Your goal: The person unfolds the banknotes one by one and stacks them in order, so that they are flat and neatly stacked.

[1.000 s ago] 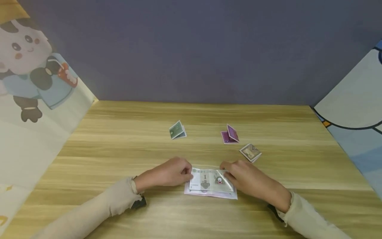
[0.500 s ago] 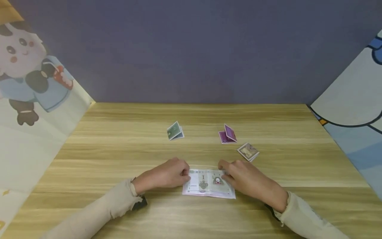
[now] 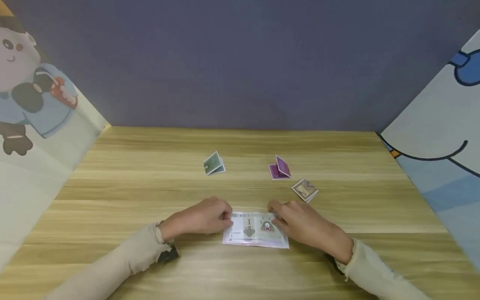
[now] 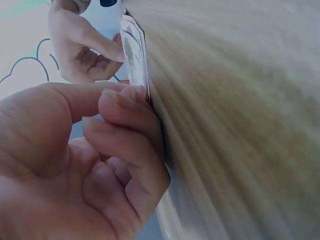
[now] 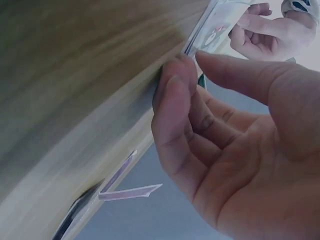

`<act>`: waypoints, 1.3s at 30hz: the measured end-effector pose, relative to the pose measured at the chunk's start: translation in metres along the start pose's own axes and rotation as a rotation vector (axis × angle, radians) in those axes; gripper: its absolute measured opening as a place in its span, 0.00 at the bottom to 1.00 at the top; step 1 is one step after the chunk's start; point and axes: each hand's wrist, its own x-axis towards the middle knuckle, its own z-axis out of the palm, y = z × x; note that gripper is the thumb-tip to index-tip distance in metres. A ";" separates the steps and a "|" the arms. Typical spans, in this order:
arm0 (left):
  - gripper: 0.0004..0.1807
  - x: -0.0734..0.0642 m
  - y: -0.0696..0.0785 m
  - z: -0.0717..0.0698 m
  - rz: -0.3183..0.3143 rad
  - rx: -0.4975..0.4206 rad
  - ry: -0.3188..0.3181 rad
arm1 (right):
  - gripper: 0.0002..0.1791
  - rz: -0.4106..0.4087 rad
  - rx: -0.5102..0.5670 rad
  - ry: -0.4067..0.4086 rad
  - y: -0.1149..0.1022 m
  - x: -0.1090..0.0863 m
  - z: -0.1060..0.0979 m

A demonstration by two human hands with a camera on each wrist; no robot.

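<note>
A pale green banknote (image 3: 240, 228) printed with a 1 lies over a pinkish banknote (image 3: 258, 244), which shows as a strip along the front edge. My left hand (image 3: 204, 216) pinches the left edge of the notes between thumb and fingers; in the left wrist view the stacked notes (image 4: 135, 55) run away from those fingertips. At the far right end, my right hand (image 3: 305, 225) pinches the upper right corner, with thumb and index finger at the edge of the green note (image 5: 212, 35). The fingers hide both short edges of the stack.
Behind the hands, on the wooden table (image 3: 157, 166), stand a folded green note (image 3: 212, 163) and a folded purple note (image 3: 283, 166), both partly sprung up. A folded brown note (image 3: 305, 190) lies near my right hand. A dark wall (image 3: 240, 62) closes the back.
The head view has shifted, so everything appears a little further left. A glare on the green note's right side is gone and it lies flatter. Both hands keep their grip.
</note>
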 end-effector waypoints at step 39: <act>0.16 0.002 -0.002 -0.003 0.012 -0.118 -0.074 | 0.22 0.185 0.093 0.100 0.094 0.070 -0.035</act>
